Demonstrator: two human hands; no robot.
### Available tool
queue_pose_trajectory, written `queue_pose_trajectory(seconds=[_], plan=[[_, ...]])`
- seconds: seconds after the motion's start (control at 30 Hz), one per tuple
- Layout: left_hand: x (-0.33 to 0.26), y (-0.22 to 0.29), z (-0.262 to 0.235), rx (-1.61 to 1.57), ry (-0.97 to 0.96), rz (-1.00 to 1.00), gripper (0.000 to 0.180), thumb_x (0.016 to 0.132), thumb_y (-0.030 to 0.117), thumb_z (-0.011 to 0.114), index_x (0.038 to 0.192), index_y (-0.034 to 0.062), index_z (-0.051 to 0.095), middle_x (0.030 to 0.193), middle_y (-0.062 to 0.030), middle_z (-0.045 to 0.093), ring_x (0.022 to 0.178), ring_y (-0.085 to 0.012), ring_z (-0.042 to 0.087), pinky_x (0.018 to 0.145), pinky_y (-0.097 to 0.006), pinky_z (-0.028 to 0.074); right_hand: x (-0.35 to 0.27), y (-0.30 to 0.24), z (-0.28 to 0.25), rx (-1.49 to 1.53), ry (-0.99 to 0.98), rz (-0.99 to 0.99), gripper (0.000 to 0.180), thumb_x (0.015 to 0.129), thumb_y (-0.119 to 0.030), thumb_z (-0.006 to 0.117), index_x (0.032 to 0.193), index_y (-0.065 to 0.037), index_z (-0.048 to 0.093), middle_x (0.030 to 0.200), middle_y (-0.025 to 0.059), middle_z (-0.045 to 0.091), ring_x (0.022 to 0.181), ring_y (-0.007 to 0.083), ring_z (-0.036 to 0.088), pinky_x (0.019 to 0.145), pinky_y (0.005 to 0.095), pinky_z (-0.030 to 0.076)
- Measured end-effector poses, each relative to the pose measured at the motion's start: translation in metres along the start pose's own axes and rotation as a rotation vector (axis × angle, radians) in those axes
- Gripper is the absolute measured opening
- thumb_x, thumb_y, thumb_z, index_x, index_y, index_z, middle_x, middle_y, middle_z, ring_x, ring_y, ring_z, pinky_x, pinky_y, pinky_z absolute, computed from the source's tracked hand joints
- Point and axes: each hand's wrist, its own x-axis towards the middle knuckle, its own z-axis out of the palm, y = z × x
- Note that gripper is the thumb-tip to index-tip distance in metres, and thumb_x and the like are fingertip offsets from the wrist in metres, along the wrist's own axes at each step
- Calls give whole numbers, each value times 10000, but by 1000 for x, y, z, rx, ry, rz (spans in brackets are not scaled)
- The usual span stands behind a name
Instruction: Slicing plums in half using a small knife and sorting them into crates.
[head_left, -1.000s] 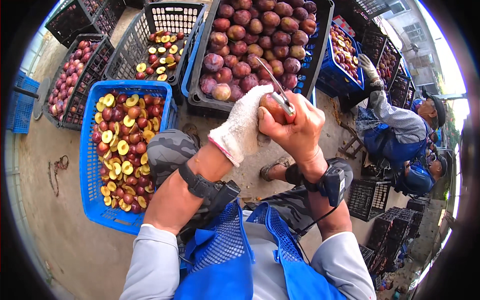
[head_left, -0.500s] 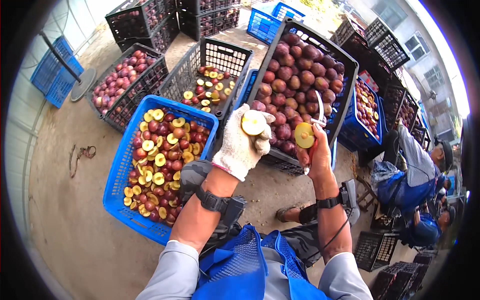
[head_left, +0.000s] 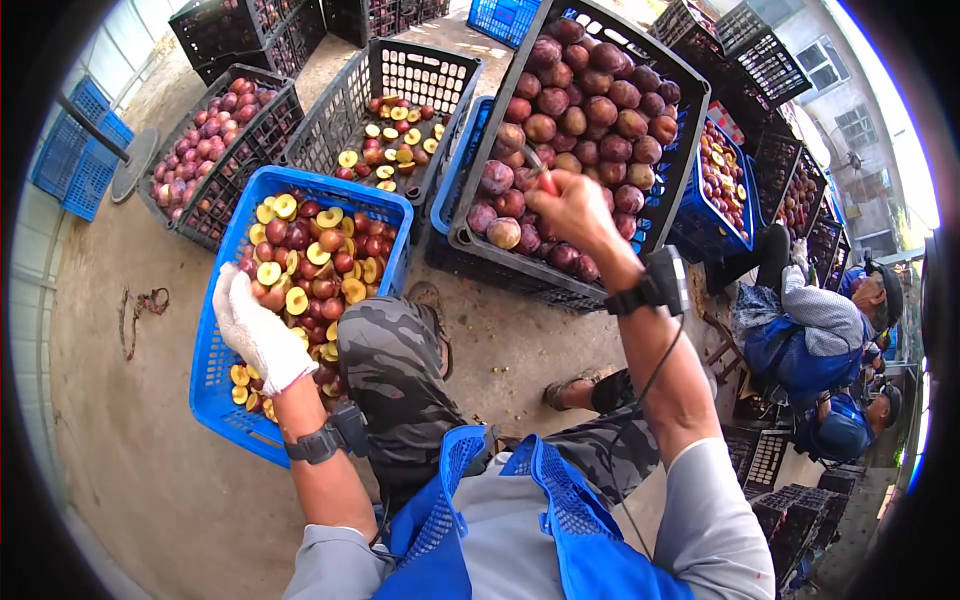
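We judge the likeliest trouble to be the bare right hand (head_left: 580,205), its fingers closed round a small red-handled metal knife (head_left: 547,182) while reaching in among the round, dark-red whole plums (head_left: 600,115) that fill a deep black plastic crate (head_left: 520,275); the exposed blade could nick fruit, or a finger, if the grip slackened on a juicy handle. The left hand (head_left: 255,330), in a white knitted glove, is at the near-left side of a blue perforated plastic basket (head_left: 206,375) heaped with yellow-fleshed plum halves (head_left: 318,252); we cannot tell whether its fingers hold anything. Since those halves lie close to the rim, a brush of the glove might tip some out. The thin black cable (head_left: 652,385) hanging from the right wrist could also catch on a crate corner. No tabletop carries the work: the containers stand low around the camouflage-trousered knees (head_left: 390,345) over a dusty concrete floor (head_left: 150,480), where we see a tangled dark strand (head_left: 150,305). A pale ribbed wall (head_left: 30,300) closes the left side; on the right, co-workers in blue aprons (head_left: 800,350) sit near stacked black crates, with a grey building beyond.
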Motion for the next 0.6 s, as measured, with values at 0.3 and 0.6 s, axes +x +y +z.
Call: queue_pose_trajectory(seconds=[0.3,0.6], plan=[[-119,48,95,-627,-895,-640,258,993,151,580,1167,-21,663,1020,-130,726,813,-221,720,776,-348,606,-26,21,52,128,17,246,344,786,-344,751,923,-42,660,751,95,701,663,206,652,663,352,522],[-203,-17,150,-891,-1212,-1205,442,1024,557,485,1068,153,660,1114,-54,682,1018,-232,632,898,-421,487,-121,-22,14,1040,68,322,294,983,-383,677,1026,-92,663,632,-19,559,402,50,402,399,217,348]])
